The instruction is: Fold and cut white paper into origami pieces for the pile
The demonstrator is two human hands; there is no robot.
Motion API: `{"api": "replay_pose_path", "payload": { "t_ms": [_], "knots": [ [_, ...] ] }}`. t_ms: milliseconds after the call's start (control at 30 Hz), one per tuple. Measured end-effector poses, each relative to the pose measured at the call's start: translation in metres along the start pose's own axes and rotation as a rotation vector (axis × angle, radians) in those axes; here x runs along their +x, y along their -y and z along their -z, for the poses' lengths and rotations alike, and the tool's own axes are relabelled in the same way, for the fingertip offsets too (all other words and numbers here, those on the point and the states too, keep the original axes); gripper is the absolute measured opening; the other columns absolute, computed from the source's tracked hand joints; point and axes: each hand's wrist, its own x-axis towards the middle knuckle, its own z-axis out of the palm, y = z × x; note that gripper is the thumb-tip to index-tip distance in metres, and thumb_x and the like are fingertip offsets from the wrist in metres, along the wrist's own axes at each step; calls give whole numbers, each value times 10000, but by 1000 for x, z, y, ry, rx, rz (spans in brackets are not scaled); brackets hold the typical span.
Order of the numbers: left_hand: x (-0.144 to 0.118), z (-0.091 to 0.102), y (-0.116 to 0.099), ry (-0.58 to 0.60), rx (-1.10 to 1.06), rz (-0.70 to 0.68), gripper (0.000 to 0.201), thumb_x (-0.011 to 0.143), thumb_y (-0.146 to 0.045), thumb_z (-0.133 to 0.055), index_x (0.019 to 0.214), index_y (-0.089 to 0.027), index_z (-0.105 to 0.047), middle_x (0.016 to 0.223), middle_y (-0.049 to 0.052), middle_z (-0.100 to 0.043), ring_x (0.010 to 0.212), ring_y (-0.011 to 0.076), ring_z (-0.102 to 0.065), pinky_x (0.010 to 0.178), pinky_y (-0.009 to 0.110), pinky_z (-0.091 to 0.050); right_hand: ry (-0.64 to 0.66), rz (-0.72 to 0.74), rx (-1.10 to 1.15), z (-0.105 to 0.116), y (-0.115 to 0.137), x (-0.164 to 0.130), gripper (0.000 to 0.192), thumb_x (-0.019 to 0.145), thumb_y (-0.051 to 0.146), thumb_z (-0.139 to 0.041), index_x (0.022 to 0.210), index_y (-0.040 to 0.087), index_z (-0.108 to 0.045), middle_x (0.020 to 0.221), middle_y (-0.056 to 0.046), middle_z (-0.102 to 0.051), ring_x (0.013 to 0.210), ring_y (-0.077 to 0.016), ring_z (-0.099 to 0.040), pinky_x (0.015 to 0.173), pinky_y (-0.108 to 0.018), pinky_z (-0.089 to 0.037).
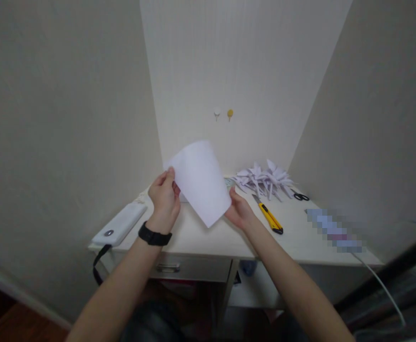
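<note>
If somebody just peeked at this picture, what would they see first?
First, the white sheet of paper held up in the middle above the desk, with the left hand pinching one edge and the right hand holding the other. Next, the pile of folded white paper shapes at the back of the desk, and the yellow utility knife lying just in front of it.

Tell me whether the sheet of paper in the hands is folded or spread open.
Spread, not folded: the white sheet is held above the desk between the left hand and right hand, curving gently with no crease visible.
</note>
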Motion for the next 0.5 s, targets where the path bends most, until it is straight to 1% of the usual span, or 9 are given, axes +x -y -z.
{"api": "replay_pose_path", "payload": {
  "t_ms": [100,133,167,233,267,300,367,433,500],
  "knots": [
    [-26,17,16,40,16,151,205,730,-256,-766,719,-181,-576,690,-15,-654,633,95,-631,579,186,-516,-184,69,-14,6,2,6,391,778,366,-704,1112,219,-564,1082,-101,-726,1108,-295,-652,921,-457,-562],
    [-32,25,17,43,28,177,213,700,-239,-781,730,-181,-578,698,-15,-661,635,98,-634,593,192,-525,-259,88,-40,13,4,5,461,745,305,-722,1161,214,-547,1068,-97,-730,1075,-294,-666,907,-458,-570],
    [-35,33,17,86,51,215,214,681,-227,-786,757,-176,-593,724,-6,-677,649,106,-643,616,204,-537,-326,120,-68,21,8,3,561,717,253,-733,1232,224,-512,1092,-87,-726,1058,-283,-674,901,-454,-574],
    [-35,50,13,214,119,340,217,706,-268,-761,859,-161,-651,805,41,-718,703,149,-675,647,257,-567,-458,157,-136,38,16,-7,768,666,172,-752,1354,264,-424,1181,-68,-699,1048,-247,-681,903,-420,-575],
    [-33,56,10,280,151,416,227,743,-306,-725,902,-152,-672,828,66,-728,709,165,-683,628,268,-566,-476,149,-177,46,20,-13,840,645,152,-765,1389,282,-396,1245,-70,-670,1058,-238,-678,905,-409,-573],
    [-29,61,8,362,188,539,259,785,-361,-685,933,-148,-685,832,87,-731,700,175,-688,618,279,-566,-463,133,-220,53,23,-19,885,622,135,-778,1403,295,-391,1301,-74,-639,1062,-236,-674,899,-403,-574],
    [-22,64,9,530,271,762,334,822,-418,-660,1003,-139,-693,865,112,-733,689,182,-695,630,297,-571,-370,93,-299,62,29,-31,924,583,113,-802,1401,300,-415,1346,-79,-609,1033,-235,-680,868,-391,-582],
    [-18,62,16,624,350,816,343,791,-412,-727,971,-122,-685,853,113,-730,665,173,-684,609,282,-564,-242,49,-335,66,31,-39,931,563,93,-805,1392,299,-434,1316,-79,-629,966,-235,-695,824,-395,-593],
    [-18,57,28,719,379,787,320,730,-300,-801,942,-98,-671,901,131,-730,697,166,-679,631,267,-565,-175,9,-345,67,30,-45,959,558,75,-801,1402,305,-409,1254,-74,-663,891,-232,-707,771,-402,-605]
  ]
}}
